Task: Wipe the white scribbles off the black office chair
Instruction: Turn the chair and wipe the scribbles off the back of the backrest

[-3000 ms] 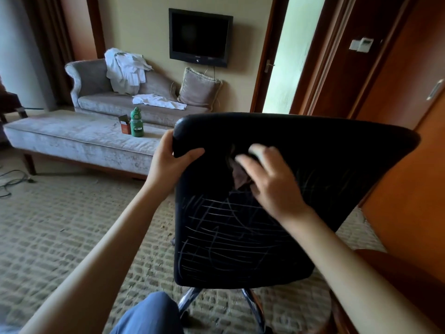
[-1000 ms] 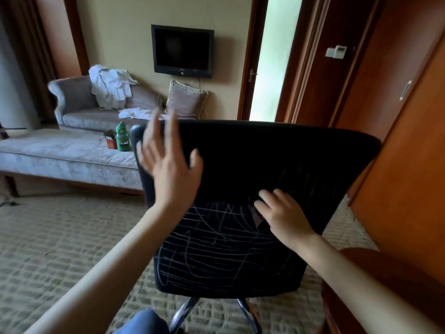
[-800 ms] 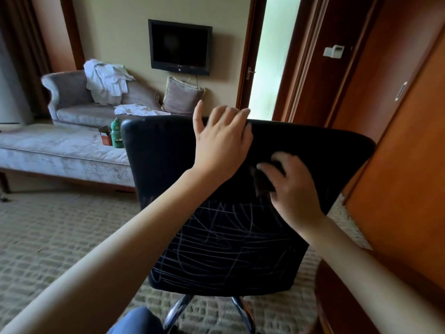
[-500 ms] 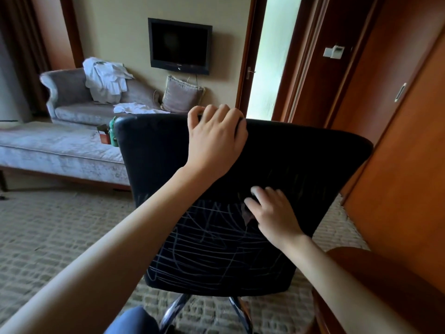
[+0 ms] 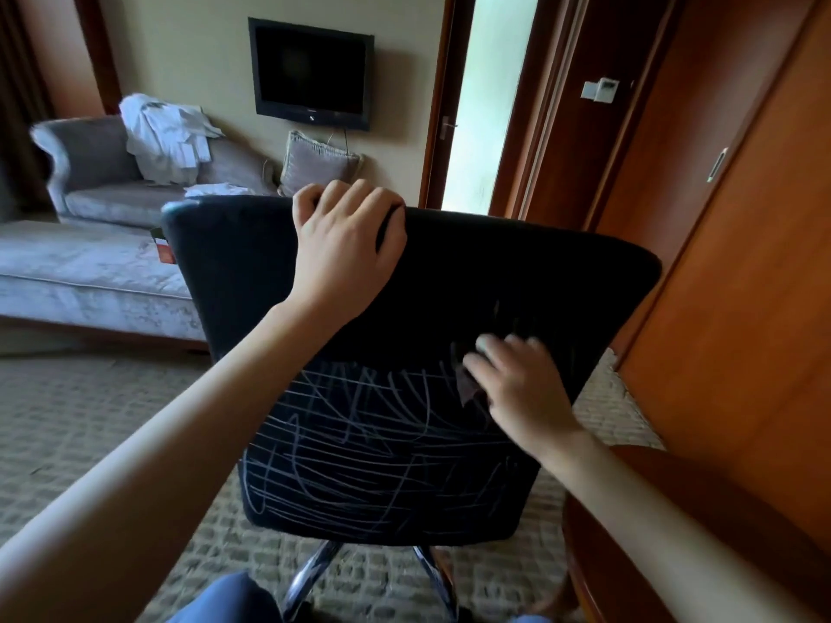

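The black office chair (image 5: pixel 517 281) faces away from me, its backrest filling the middle of the view. White scribbles (image 5: pixel 359 442) cover the lower half of the backrest; the upper half looks dark and mostly bare. My left hand (image 5: pixel 346 249) grips the top edge of the backrest, fingers curled over it. My right hand (image 5: pixel 521 388) presses a small dark cloth (image 5: pixel 470 388) against the backrest at the right end of the scribbles. Most of the cloth is hidden under the fingers, which are blurred.
A grey sofa (image 5: pixel 99 263) with white clothes stands at the left, and a TV (image 5: pixel 312 74) hangs on the wall. Wooden doors (image 5: pixel 737 285) close in on the right. A round wooden table edge (image 5: pixel 629 555) sits at the lower right. Patterned carpet (image 5: pixel 90 420) lies under the chair.
My left hand came off the chair's left edge and now grips the middle of the top edge. My right hand has rubbed the cloth up and down over the backrest's right side.
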`<state>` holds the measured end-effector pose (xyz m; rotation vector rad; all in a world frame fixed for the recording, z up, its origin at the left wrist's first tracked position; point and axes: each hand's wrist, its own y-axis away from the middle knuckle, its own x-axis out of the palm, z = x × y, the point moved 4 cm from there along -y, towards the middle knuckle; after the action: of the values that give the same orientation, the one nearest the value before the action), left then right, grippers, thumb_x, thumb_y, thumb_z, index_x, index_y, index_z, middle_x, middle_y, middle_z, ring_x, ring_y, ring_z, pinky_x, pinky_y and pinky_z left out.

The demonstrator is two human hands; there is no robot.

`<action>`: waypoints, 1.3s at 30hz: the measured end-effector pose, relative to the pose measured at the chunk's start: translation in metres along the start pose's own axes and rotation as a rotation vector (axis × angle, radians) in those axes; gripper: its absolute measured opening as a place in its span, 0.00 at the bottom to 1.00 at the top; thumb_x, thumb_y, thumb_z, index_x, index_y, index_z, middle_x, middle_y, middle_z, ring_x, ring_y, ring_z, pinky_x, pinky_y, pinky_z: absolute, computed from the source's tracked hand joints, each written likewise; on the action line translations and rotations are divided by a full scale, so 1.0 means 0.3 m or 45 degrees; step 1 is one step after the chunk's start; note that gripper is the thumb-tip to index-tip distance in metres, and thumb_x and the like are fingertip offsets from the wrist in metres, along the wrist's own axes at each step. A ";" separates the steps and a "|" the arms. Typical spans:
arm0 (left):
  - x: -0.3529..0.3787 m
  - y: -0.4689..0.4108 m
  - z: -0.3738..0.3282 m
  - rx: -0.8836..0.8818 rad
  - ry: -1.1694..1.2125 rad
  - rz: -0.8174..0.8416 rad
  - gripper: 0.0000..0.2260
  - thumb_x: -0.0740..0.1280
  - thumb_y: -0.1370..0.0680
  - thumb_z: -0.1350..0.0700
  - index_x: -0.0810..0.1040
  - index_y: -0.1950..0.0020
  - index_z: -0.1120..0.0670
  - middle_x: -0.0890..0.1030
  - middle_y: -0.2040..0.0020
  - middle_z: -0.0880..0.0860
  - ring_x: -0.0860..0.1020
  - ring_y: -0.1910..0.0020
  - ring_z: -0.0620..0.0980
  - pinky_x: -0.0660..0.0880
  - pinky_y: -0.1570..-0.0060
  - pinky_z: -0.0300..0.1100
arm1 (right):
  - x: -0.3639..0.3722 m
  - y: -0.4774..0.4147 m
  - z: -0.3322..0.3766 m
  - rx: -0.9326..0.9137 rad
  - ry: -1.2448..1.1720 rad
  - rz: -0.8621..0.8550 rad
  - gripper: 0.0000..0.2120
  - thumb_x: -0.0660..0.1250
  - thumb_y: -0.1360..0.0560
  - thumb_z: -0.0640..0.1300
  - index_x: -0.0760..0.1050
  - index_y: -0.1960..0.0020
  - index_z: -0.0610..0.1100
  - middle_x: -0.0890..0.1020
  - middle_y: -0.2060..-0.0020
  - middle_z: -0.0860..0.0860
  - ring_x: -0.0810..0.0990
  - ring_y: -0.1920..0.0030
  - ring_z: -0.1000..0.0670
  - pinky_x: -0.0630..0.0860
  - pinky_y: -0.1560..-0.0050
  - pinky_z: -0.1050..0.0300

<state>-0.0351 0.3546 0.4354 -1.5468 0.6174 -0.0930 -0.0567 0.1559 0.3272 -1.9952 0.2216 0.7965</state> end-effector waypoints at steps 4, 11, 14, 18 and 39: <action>-0.004 -0.004 0.024 -0.021 -0.005 -0.023 0.12 0.57 0.21 0.53 0.78 0.53 0.55 0.79 0.57 0.51 0.74 0.55 0.53 0.60 0.44 0.46 | -0.179 -0.139 -0.089 0.184 -0.044 -0.422 0.15 0.65 0.35 0.27 0.81 0.50 0.36 0.79 0.52 0.40 0.75 0.59 0.40 0.69 0.58 0.48; -0.015 0.000 0.044 -0.011 0.025 -0.032 0.12 0.56 0.20 0.53 0.78 0.54 0.55 0.78 0.57 0.52 0.74 0.55 0.54 0.60 0.44 0.46 | 0.058 0.060 -0.021 -0.037 -0.008 0.157 0.19 0.75 0.48 0.24 0.80 0.60 0.39 0.80 0.57 0.43 0.77 0.63 0.42 0.73 0.63 0.53; -0.013 0.002 0.050 0.001 -0.003 -0.045 0.12 0.56 0.20 0.53 0.78 0.53 0.55 0.78 0.57 0.52 0.74 0.55 0.54 0.60 0.44 0.46 | -0.072 -0.024 -0.057 0.024 -0.089 -0.074 0.19 0.73 0.42 0.26 0.80 0.52 0.37 0.79 0.53 0.40 0.77 0.60 0.40 0.73 0.61 0.49; -0.012 0.000 0.063 -0.020 0.000 -0.070 0.12 0.56 0.20 0.54 0.78 0.54 0.55 0.78 0.58 0.52 0.73 0.56 0.53 0.61 0.45 0.47 | -0.179 -0.097 -0.137 0.141 -0.066 -0.409 0.17 0.64 0.34 0.27 0.80 0.48 0.36 0.77 0.49 0.38 0.75 0.55 0.39 0.72 0.55 0.46; 0.158 -0.020 -0.320 0.176 -0.057 0.059 0.16 0.59 0.23 0.44 0.78 0.54 0.56 0.78 0.56 0.53 0.77 0.56 0.54 0.60 0.42 0.48 | 0.015 0.128 -0.128 -0.077 -0.105 0.275 0.21 0.77 0.47 0.26 0.81 0.55 0.37 0.80 0.54 0.42 0.79 0.60 0.41 0.74 0.63 0.52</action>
<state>-0.0338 0.2474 0.4352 -1.3965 0.5988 -0.0641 -0.0536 0.1043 0.3104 -2.0128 0.3736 1.0313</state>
